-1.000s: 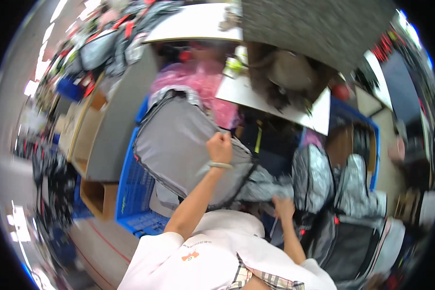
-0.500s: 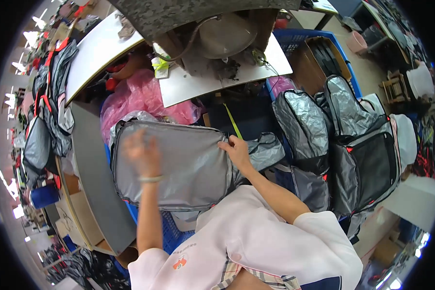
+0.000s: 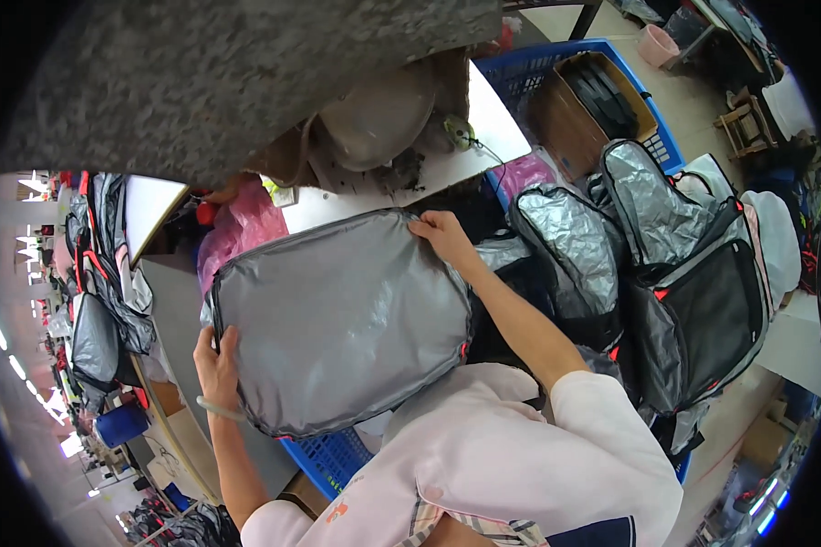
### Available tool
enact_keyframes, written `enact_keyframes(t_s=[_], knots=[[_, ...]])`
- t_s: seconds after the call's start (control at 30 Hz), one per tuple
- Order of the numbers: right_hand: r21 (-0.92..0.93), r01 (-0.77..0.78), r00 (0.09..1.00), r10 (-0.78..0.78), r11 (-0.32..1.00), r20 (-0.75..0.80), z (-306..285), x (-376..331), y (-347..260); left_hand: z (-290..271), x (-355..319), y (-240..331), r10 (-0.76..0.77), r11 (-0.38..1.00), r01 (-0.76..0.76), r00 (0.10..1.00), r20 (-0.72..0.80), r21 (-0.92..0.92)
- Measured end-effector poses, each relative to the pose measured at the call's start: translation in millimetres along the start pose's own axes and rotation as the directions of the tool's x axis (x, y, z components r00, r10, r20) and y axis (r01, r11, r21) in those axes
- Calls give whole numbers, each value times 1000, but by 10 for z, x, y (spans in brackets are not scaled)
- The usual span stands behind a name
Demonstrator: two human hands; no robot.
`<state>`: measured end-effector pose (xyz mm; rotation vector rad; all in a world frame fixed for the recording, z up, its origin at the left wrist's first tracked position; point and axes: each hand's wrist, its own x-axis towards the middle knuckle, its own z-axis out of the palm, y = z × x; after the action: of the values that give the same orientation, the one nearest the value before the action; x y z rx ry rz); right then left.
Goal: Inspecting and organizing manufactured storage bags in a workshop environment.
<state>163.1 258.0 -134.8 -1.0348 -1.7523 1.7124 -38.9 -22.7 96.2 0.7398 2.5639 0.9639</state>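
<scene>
A large rectangular grey bag (image 3: 347, 319) with dark piped edges and a shiny silvery lining lies across my front, tilted with its right end farther away. My left hand (image 3: 217, 363) grips its left edge, thumb on the near face and the other fingers out of sight behind. At the far right corner, my right hand (image 3: 442, 235) pinches the rim between thumb and fingers. Small red tabs show on the bag's near edge. A blue plastic basket (image 3: 328, 460) is partly visible beneath it.
Several silver-lined bags (image 3: 570, 260) are piled at my right, one with a black mesh panel (image 3: 716, 314). Behind them a blue crate (image 3: 643, 77) holds a cardboard box (image 3: 566, 118). A white worktable (image 3: 497, 118) and pink plastic wrap (image 3: 246, 223) lie beyond the bag.
My left hand has come down from above the bag onto its left edge. The bag has turned, its right end swinging away from me. My right hand still holds its far right corner.
</scene>
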Motion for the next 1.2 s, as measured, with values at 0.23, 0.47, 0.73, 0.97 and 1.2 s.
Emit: enact_keyframes(t_s=[0.23, 0.47, 0.73, 0.97, 1.2], knots=[[-51, -80, 994, 84, 995, 73, 93, 827, 94, 285, 31, 267, -41, 994, 37, 999, -33, -104], [-161, -189, 974, 206, 969, 91, 207, 1230, 255, 457, 97, 470, -47, 998, 41, 991, -128, -49], [-115, -123, 985, 136, 986, 110, 211, 1327, 296, 573, 145, 569, 6, 999, -13, 985, -173, -38], [33, -164, 980, 159, 986, 121, 90, 1223, 394, 568, 133, 611, 41, 997, -47, 992, -117, -54], [434, -342, 925, 381, 834, -3, -311, 137, 796, 817, 260, 693, 45, 999, -46, 985, 165, 0]])
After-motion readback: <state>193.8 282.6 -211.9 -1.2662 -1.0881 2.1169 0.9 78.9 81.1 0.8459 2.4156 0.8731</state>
